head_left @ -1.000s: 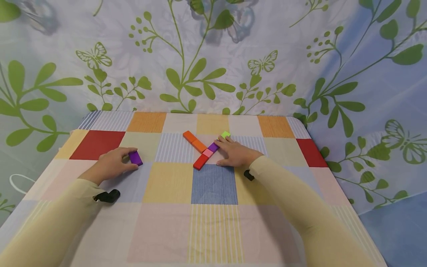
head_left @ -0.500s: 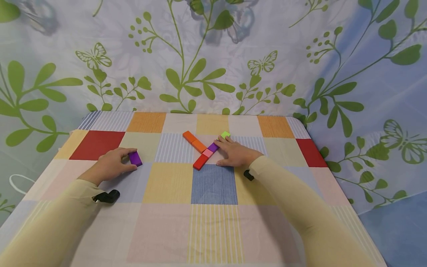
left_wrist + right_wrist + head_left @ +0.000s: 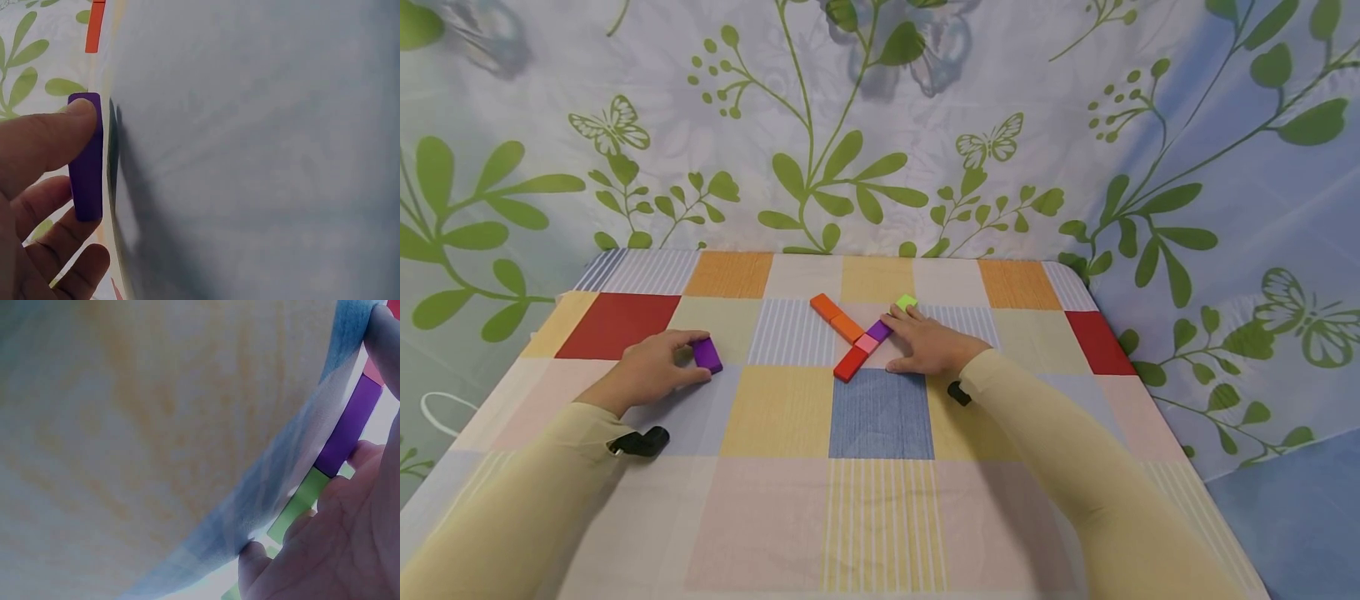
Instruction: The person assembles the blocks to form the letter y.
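Observation:
At the left of the table, my left hand (image 3: 655,371) pinches a purple rectangular block (image 3: 707,355). The left wrist view shows the thumb over one end of that block (image 3: 87,162) and fingers at the other, close over the cloth. My right hand (image 3: 932,343) rests beside a slanting row of blocks, fingertips at its far part. The row runs from a red block (image 3: 851,363) through a pink block (image 3: 867,343) and a purple block (image 3: 351,422) to a green block (image 3: 300,503), partly hidden by my fingers. Two orange blocks (image 3: 837,317) branch off toward the back left.
A patchwork cloth (image 3: 775,517) covers the table. Behind it hangs a pale curtain (image 3: 745,167) with green leaves and butterflies. A black wrist device (image 3: 643,441) is on my left sleeve, and a white cable (image 3: 437,412) loops off the left edge.
The purple block in my left hand has shifted and turned very slightly. My right hand and the row of blocks have stayed in place.

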Action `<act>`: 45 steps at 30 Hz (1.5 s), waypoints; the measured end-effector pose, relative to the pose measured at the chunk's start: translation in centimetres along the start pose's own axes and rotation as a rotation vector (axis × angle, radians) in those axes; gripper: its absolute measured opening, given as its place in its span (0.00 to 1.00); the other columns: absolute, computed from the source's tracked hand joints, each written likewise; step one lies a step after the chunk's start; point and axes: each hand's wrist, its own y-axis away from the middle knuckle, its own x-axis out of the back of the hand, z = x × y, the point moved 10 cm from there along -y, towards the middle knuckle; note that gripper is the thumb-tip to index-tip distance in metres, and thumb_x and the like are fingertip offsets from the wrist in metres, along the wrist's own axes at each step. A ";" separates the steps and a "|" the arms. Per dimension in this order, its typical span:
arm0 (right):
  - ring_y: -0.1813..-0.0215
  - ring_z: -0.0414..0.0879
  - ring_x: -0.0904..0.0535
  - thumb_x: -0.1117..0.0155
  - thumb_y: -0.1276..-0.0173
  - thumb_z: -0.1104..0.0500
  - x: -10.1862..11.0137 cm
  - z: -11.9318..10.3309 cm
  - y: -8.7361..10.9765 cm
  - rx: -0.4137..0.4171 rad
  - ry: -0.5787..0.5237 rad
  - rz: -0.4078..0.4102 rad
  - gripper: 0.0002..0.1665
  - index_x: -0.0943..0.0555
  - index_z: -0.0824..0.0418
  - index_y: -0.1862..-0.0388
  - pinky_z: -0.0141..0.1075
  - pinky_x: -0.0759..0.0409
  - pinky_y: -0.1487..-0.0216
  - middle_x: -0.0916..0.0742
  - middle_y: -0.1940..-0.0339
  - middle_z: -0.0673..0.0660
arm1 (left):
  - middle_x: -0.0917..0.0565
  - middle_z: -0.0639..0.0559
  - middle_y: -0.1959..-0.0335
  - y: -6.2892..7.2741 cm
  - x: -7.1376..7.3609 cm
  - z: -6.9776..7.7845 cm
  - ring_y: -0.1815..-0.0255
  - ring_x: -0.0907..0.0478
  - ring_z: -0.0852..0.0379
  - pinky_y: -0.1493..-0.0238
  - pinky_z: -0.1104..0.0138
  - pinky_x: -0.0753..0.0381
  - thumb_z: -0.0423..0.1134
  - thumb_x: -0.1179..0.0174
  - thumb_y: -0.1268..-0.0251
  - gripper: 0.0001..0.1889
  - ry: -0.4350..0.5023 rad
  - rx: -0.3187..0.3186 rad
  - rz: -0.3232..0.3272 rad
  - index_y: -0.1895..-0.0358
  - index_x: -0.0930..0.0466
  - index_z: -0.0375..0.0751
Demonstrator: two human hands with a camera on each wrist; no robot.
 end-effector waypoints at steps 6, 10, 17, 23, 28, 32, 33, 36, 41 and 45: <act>0.10 0.63 0.65 0.36 0.26 0.34 0.2 0.0 0.0 0.003 0.004 0.006 0.58 0.55 0.51 0.10 0.61 0.55 0.14 0.56 0.09 0.57 | 0.29 0.33 0.24 0.0 0.0 0.6 0.25 0.34 0.28 0.37 0.32 0.23 0.56 0.29 0.34 0.42 0.021 0.000 -0.020 0.20 0.33 0.46; 0.10 0.63 0.65 0.36 0.26 0.34 0.3 0.1 0.0 0.000 0.008 0.009 0.58 0.54 0.51 0.10 0.62 0.54 0.14 0.56 0.09 0.57 | 0.29 0.34 0.23 -0.1 0.2 1.4 0.23 0.35 0.29 0.33 0.30 0.29 0.55 0.29 0.33 0.41 0.034 -0.023 -0.023 0.21 0.33 0.46; 0.10 0.63 0.66 0.36 0.26 0.35 0.2 0.1 0.0 -0.001 0.005 0.002 0.58 0.55 0.51 0.10 0.62 0.54 0.15 0.57 0.09 0.57 | 0.29 0.36 0.23 0.1 -0.1 3.2 0.22 0.35 0.30 0.31 0.30 0.31 0.54 0.29 0.33 0.40 0.043 -0.070 -0.037 0.21 0.32 0.47; 0.10 0.63 0.66 0.36 0.26 0.35 0.2 0.1 -0.1 -0.002 0.007 -0.002 0.58 0.55 0.51 0.10 0.64 0.54 0.15 0.56 0.09 0.58 | 0.27 0.37 0.24 0.2 -0.2 5.3 0.23 0.33 0.31 0.29 0.34 0.29 0.49 0.28 0.33 0.37 0.054 -0.140 -0.035 0.23 0.29 0.45; 0.10 0.63 0.66 0.36 0.26 0.34 0.2 0.1 -0.1 0.000 0.005 -0.002 0.58 0.55 0.51 0.10 0.64 0.54 0.15 0.56 0.09 0.58 | 0.25 0.39 0.25 0.2 -0.5 6.5 0.23 0.32 0.33 0.28 0.35 0.28 0.48 0.27 0.33 0.36 0.048 -0.178 -0.032 0.23 0.28 0.47; 0.10 0.63 0.66 0.36 0.26 0.34 0.1 0.1 -0.1 0.002 0.005 -0.003 0.58 0.55 0.51 0.10 0.64 0.55 0.15 0.56 0.09 0.58 | 0.24 0.40 0.26 0.1 -0.9 7.5 0.24 0.31 0.34 0.28 0.35 0.29 0.48 0.27 0.34 0.36 0.048 -0.206 -0.039 0.24 0.27 0.48; 0.10 0.63 0.66 0.36 0.26 0.33 0.1 0.1 -0.1 0.002 0.007 -0.003 0.59 0.55 0.51 0.10 0.64 0.55 0.15 0.56 0.09 0.57 | 0.24 0.40 0.26 0.1 -1.1 7.8 0.24 0.31 0.34 0.28 0.35 0.30 0.47 0.27 0.34 0.36 0.047 -0.213 -0.043 0.24 0.27 0.48; 0.10 0.63 0.66 0.36 0.26 0.33 0.0 0.1 -0.1 0.002 0.011 -0.003 0.59 0.55 0.50 0.10 0.64 0.54 0.15 0.56 0.09 0.57 | 0.23 0.41 0.26 0.0 -1.7 8.5 0.23 0.30 0.35 0.26 0.34 0.33 0.47 0.27 0.35 0.36 0.042 -0.236 -0.057 0.25 0.26 0.47; 0.10 0.63 0.65 0.36 0.26 0.33 0.0 0.0 -0.2 -0.001 0.012 -0.003 0.58 0.55 0.51 0.10 0.63 0.54 0.15 0.56 0.09 0.57 | 0.22 0.42 0.27 -0.1 -3.0 9.9 0.23 0.30 0.35 0.26 0.30 0.41 0.46 0.26 0.36 0.35 0.017 -0.282 -0.090 0.26 0.25 0.46; 0.10 0.63 0.65 0.36 0.26 0.33 0.0 0.0 -0.1 0.001 0.006 -0.004 0.59 0.55 0.51 0.10 0.63 0.54 0.15 0.56 0.09 0.57 | 0.21 0.43 0.27 -0.2 -4.2 11.2 0.23 0.29 0.35 0.27 0.30 0.43 0.46 0.25 0.36 0.34 0.009 -0.313 -0.126 0.27 0.24 0.46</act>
